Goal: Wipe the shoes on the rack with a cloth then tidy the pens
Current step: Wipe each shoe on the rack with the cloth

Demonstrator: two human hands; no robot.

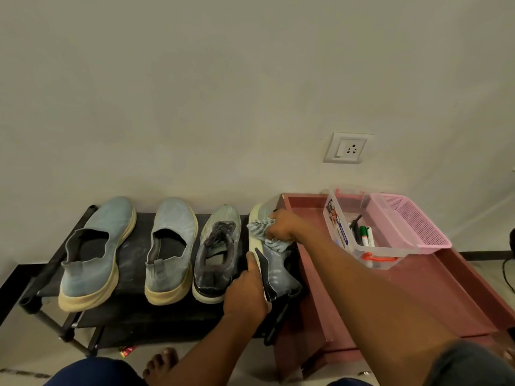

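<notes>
- Rightmost on the black rack (133, 316), the grey shoe (274, 270) lies tipped on its side at the right edge.
- Left hand (246, 293): fingers curled round the shoe's heel and sole.
- Right hand (281, 225): fingers bunched on a blue cloth (257, 228), pressing it against the shoe's toe.
- Pens (366, 235) stand in a clear box (338, 224) on the red bench (418, 296).

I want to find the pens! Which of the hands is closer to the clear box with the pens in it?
The right hand. It holds the cloth on the tipped shoe, just left of the clear box. The left hand grips that shoe's heel end, lower and farther from the box.
</notes>
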